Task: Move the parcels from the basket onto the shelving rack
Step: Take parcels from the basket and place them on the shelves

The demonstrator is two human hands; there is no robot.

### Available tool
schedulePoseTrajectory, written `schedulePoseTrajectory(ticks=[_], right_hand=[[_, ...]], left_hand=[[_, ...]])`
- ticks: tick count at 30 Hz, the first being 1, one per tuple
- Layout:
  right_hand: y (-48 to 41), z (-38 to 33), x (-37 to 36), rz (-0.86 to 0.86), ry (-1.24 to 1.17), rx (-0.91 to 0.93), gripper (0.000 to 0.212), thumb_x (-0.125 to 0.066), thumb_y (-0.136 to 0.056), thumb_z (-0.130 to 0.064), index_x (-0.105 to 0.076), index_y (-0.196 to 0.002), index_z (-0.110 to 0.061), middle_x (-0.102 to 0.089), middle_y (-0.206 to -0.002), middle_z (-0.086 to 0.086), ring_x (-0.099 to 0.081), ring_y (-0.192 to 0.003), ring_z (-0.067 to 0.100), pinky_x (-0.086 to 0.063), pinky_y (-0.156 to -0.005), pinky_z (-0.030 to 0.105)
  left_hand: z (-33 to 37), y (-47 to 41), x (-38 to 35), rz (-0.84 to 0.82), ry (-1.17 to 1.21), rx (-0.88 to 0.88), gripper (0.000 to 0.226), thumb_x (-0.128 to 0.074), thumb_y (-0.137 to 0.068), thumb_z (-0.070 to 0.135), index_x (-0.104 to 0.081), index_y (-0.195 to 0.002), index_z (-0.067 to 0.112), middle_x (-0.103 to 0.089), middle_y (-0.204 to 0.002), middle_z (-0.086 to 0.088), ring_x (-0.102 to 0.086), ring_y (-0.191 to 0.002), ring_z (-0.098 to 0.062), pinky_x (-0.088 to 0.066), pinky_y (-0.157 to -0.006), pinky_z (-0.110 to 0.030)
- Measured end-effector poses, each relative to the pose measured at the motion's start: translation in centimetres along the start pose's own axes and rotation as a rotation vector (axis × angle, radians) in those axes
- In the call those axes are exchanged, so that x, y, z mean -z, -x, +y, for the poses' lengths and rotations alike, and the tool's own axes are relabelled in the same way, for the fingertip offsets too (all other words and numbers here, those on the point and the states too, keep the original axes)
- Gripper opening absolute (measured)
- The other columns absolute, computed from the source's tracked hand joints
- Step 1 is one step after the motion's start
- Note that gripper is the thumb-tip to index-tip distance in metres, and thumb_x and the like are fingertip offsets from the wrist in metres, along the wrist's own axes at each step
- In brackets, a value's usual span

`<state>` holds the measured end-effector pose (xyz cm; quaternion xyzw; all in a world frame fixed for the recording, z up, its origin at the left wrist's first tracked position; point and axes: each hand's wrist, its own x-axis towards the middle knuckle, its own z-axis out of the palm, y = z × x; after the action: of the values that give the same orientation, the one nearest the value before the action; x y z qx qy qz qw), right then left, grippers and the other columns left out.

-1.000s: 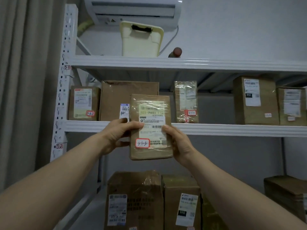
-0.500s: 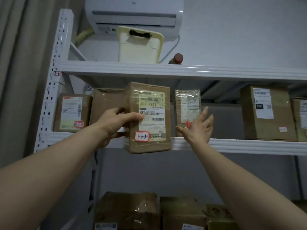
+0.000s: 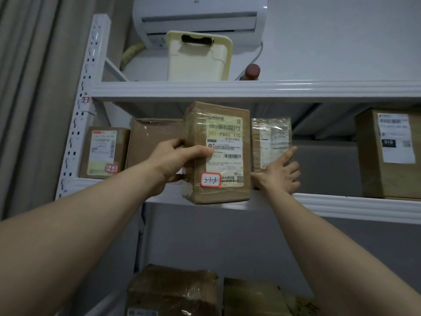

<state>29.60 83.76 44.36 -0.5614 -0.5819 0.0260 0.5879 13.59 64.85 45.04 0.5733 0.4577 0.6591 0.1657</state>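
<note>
left grip (image 3: pixel 180 160): your fingers are curled round the left side of the parcel (image 3: pixel 225 124), thumb on its front label, carrying it alone.
right grip (image 3: pixel 280 176): released, fingers straight and spread, fingertips against the thin parcel (image 3: pixel 271 137), heel of the hand at the shelf edge.
parcel: brown, taped, upright, label facing you, in front of the middle shelf (image 3: pixel 341 201) rim; can't tell if it touches the shelf.
sticker (image 3: pixel 211 179): red-edged, handwritten 3-1-3, low on the parcel's front.
thin parcel: upright on the middle shelf, just right of the parcel you hold.
big box (image 3: pixel 155 142): on the same shelf, behind your left grip, partly hidden by the parcel.
small box (image 3: pixel 103 151): far left of that shelf, sticker 3-1-1.
right box (image 3: pixel 387 153): well apart to the right, white label.
lower boxes (image 3: pixel 173 290): brown, taped, on the level below.
rack post (image 3: pixel 86 99): white, perforated, at left.
top shelf (image 3: pixel 319 88): cream bin (image 3: pixel 198 58) and a brown-capped bottle (image 3: pixel 251 71) beside it.
air conditioner (image 3: pixel 200 17): on the wall behind the bin.
curtain (image 3: pixel 34 99): far left.
</note>
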Motion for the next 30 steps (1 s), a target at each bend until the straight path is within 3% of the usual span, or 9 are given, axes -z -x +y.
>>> schedulePoseTrajectory(ticks=[5,12,15,18,19,21,24,27,30], right_hand=[[-1.3,3.0,2.7,0.028,0.02,-0.012,0.139,-0.084,-0.063,-0.048,0.021,-0.148,-0.015,-0.018,-0.149,0.021,-0.026,-0.134,0.037,-0.027,-0.107,0.05],[-2.0,5.0,4.1,0.024,0.01,-0.012,0.137,-0.08,-0.063,-0.056,0.018,-0.149,-0.015,-0.015,-0.151,0.022,-0.02,-0.138,0.037,-0.021,-0.11,0.05],[-1.7,5.3,4.5,0.097,-0.088,0.032,0.112,-0.06,-0.077,-0.063,0.006,-0.152,-0.013,-0.01,-0.155,0.021,-0.01,-0.142,0.036,-0.01,-0.114,0.049],[-0.6,4.6,5.8,0.303,-0.354,0.267,0.077,-0.045,-0.082,-0.048,-0.025,-0.147,-0.012,-0.03,-0.147,0.016,-0.029,-0.133,0.03,-0.023,-0.107,0.043],[-0.2,4.2,6.3,0.254,-0.499,0.326,0.067,-0.047,-0.085,-0.043,-0.033,-0.143,-0.013,-0.041,-0.139,0.014,-0.041,-0.124,0.026,-0.032,-0.101,0.039],[0.9,3.3,7.0,-0.049,-0.767,0.333,0.057,-0.054,-0.09,-0.044,-0.041,-0.138,-0.017,-0.057,-0.123,0.011,-0.057,-0.107,0.023,-0.045,-0.09,0.036],[2.8,2.5,7.5,-0.422,-0.806,0.319,0.076,-0.07,-0.077,-0.054,-0.04,-0.138,-0.02,-0.061,-0.124,0.001,-0.062,-0.109,0.017,-0.05,-0.096,0.042],[3.8,2.5,7.3,-0.395,-0.841,0.359,0.065,-0.075,-0.081,-0.027,-0.043,-0.136,-0.017,-0.066,-0.117,-0.002,-0.064,-0.106,0.013,-0.053,-0.093,0.04],[4.2,2.6,6.9,-0.265,-0.796,0.376,0.062,-0.072,-0.084,-0.021,-0.041,-0.138,-0.017,-0.064,-0.12,-0.003,-0.062,-0.107,0.009,-0.052,-0.094,0.035]], left_hand=[[0.2,-0.3,-2.0,-0.016,0.011,-0.009,0.042,-0.08,-0.071,0.025,-0.066,-0.11,0.018,-0.075,-0.092,0.003,-0.072,-0.076,-0.01,-0.053,-0.055,-0.022],[-0.3,-0.7,-4.4,-0.037,0.048,0.003,0.04,-0.08,-0.07,0.024,-0.067,-0.107,0.018,-0.075,-0.095,0.001,-0.071,-0.085,-0.015,-0.052,-0.058,-0.025],[-0.2,-0.8,-4.6,-0.051,0.059,0.001,0.042,-0.081,-0.07,0.023,-0.067,-0.108,0.017,-0.075,-0.094,0.001,-0.071,-0.082,-0.014,-0.052,-0.054,-0.023],[-0.2,-1.0,-4.4,-0.045,0.069,-0.022,0.042,-0.08,-0.07,0.023,-0.067,-0.109,0.017,-0.075,-0.095,0.001,-0.071,-0.083,-0.015,-0.052,-0.054,-0.023],[-0.2,-1.1,-4.4,-0.042,0.077,-0.03,0.042,-0.08,-0.07,0.023,-0.066,-0.11,0.016,-0.075,-0.096,0.0,-0.071,-0.085,-0.016,-0.052,-0.058,-0.025],[0.1,-1.4,-4.7,-0.046,0.104,-0.053,0.045,-0.08,-0.07,0.022,-0.065,-0.112,0.015,-0.074,-0.098,-0.001,-0.071,-0.089,-0.018,-0.053,-0.062,-0.028],[0.5,-1.6,-5.8,-0.069,0.173,-0.098,0.042,-0.077,-0.075,0.019,-0.064,-0.115,0.014,-0.073,-0.101,-0.001,-0.07,-0.089,-0.015,-0.054,-0.064,-0.027],[0.4,-2.1,-7.0,-0.065,0.266,-0.114,0.037,-0.075,-0.079,0.016,-0.066,-0.114,0.013,-0.073,-0.103,-0.004,-0.071,-0.088,-0.016,-0.058,-0.064,-0.027],[-0.4,-2.9,-7.9,-0.025,0.279,-0.116,0.039,-0.074,-0.08,0.018,-0.066,-0.116,0.007,-0.072,-0.105,-0.009,-0.072,-0.083,-0.014,-0.058,-0.067,-0.024]])
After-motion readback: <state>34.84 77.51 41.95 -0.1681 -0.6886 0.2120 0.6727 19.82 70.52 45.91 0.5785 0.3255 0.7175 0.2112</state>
